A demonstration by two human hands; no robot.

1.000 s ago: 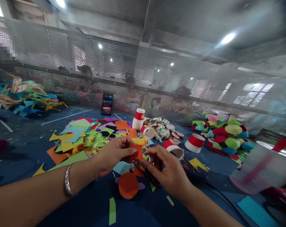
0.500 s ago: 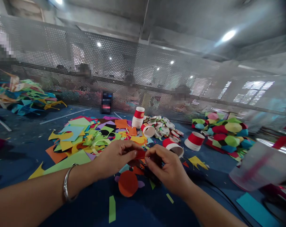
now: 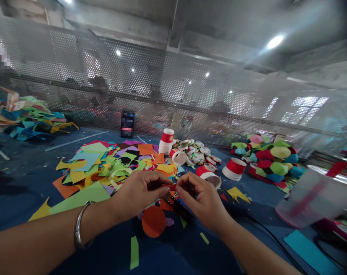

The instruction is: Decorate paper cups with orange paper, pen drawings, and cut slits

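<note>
A: Your left hand [image 3: 141, 194] pinches a small red-orange piece of paper [image 3: 171, 187] between thumb and fingers.

B: And your right hand [image 3: 203, 194]?

A: Its thumb and fingers are closed on the other end, so the piece sits raised between your two hands. You have it nearly edge-on, and its outline can't be made out.

B: What is that dark tool [image 3: 184, 212] under your right hand?

A: It's too shadowed to name, and I can't tell whether you are touching it.

B: Nearer you, an orange disc [image 3: 153, 222] lies on the worktop [image 3: 164, 259], with purple paper [image 3: 169, 222] showing from under its edge.

A: Beyond your left hand spreads a heap of coloured paper [image 3: 97, 162]. Past your right hand, a red-and-white cup [image 3: 234, 169] stands near another cup [image 3: 208, 177] tipped on its side.
</note>
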